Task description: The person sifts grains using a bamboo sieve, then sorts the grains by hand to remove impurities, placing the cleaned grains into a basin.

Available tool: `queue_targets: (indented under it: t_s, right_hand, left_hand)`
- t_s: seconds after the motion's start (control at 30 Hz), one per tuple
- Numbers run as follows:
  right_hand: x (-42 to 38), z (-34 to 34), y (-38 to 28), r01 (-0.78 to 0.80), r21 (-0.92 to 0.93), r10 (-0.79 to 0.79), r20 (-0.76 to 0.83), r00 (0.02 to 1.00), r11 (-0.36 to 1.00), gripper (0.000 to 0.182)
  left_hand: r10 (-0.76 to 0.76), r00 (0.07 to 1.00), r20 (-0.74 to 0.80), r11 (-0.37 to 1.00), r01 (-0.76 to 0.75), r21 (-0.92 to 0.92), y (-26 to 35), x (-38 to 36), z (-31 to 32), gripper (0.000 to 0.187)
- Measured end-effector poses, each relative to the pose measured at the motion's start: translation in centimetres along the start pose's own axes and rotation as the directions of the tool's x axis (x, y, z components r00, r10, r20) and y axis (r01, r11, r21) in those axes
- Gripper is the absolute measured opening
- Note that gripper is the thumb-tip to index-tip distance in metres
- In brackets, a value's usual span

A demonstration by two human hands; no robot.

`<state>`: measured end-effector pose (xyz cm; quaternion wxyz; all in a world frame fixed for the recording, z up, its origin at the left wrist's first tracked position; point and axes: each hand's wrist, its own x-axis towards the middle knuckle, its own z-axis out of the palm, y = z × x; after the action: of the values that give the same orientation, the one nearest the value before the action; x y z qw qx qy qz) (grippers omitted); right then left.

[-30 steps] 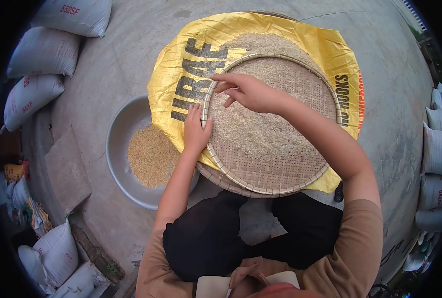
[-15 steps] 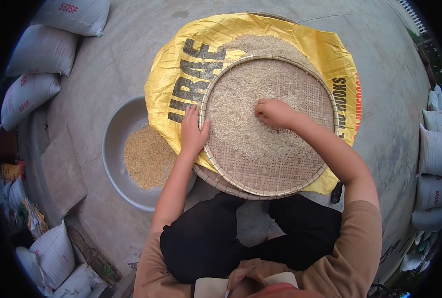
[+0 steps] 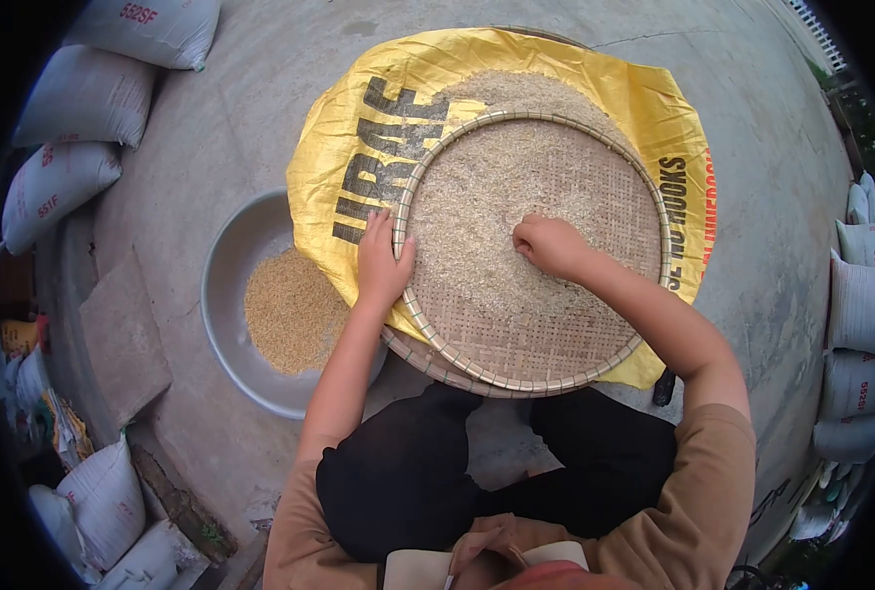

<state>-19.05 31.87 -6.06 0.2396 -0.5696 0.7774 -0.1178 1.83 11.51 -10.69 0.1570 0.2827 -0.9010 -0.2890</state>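
Observation:
A round woven bamboo winnowing tray [image 3: 575, 339] lies over a yellow printed sack [image 3: 644, 108], with pale husked grain [image 3: 467, 231] spread across its weave. My left hand [image 3: 383, 265] holds the tray's left rim, thumb on the inner side and fingers along the outside. Over the middle of the tray, my right hand [image 3: 552, 246] is closed, fingertips bent together just above or in the grain. Whatever those fingers pinch is too small or hidden to make out. More grain [image 3: 536, 90] lies on the sack beyond the far rim.
A grey metal basin [image 3: 223, 334] with golden unhusked grain [image 3: 290, 310] stands on the concrete floor at my left. Another woven tray [image 3: 428, 362] shows under the sack. Stuffed white sacks [image 3: 88, 93] line the left, and more sacks [image 3: 855, 383] the right.
My right hand has shifted slightly right and toward me over the grain, its fingers curled more tightly. My left hand stays on the rim.

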Motion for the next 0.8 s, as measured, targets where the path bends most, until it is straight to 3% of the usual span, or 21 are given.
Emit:
queue_targets:
  t_s: [0.3, 0.57, 0.8]
  right_hand:
    - [-0.1, 0.2, -0.6, -0.026, -0.113, 0.029, 0.023, 0.999, 0.993, 0.008]
    - [0.1, -0.4, -1.2, 0.053, -0.265, -0.029, 0.096, 0.995, 0.963, 0.01]
    - [0.6, -1.6, -1.9, 0.046, -0.266, -0.03, 0.063, 0.998, 0.963, 0.01]
  left_hand:
    - [0.015, 0.999, -0.039, 1.0, -0.016, -0.016, -0.2, 0.0, 0.3, 0.046]
    - [0.024, 0.999, -0.035, 0.999, -0.025, -0.02, -0.4, 0.0, 0.4, 0.047]
    - [0.026, 0.999, -0.037, 0.999, -0.027, -0.022, -0.2, -0.1, 0.3, 0.047]
